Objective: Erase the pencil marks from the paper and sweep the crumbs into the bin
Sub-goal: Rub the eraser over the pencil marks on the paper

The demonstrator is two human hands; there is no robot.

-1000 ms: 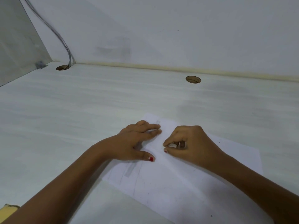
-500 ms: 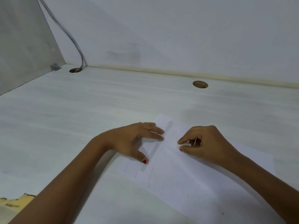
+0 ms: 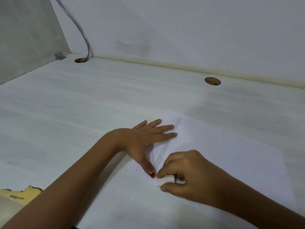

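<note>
**Fig. 1. Eraser at the near left part of the paper, sheet held flat by the other hand**

From my remote station, the head view looks down on a pale wood-grain desk. The paper, a white sheet, lies flat on it and is turned at an angle to the desk edge. The left hand lies palm down with its fingers straight and slightly spread. Its fingertips rest on the far left edge of the sheet, and its thumb, with a red nail, stretches toward me across the paper.

The right hand is curled, its thumb and fingers pinching a small white eraser. The eraser sits on the paper just beside the left thumb tip. I cannot tell whether the two touch.

The pencil marks show as a faint grey band and thin straight lines along the sheet's left side. I can read no words in them. A few dark specks lie scattered on the paper to the right of the hands.

Two round holes are cut in the desk near the back wall, one at the left corner and one further right. A grey cable runs down the wall into the left hole. A grey side panel closes the left side, with a small metal bracket at its foot. A yellowish wooden piece with a notched edge shows at the lower left.
</note>
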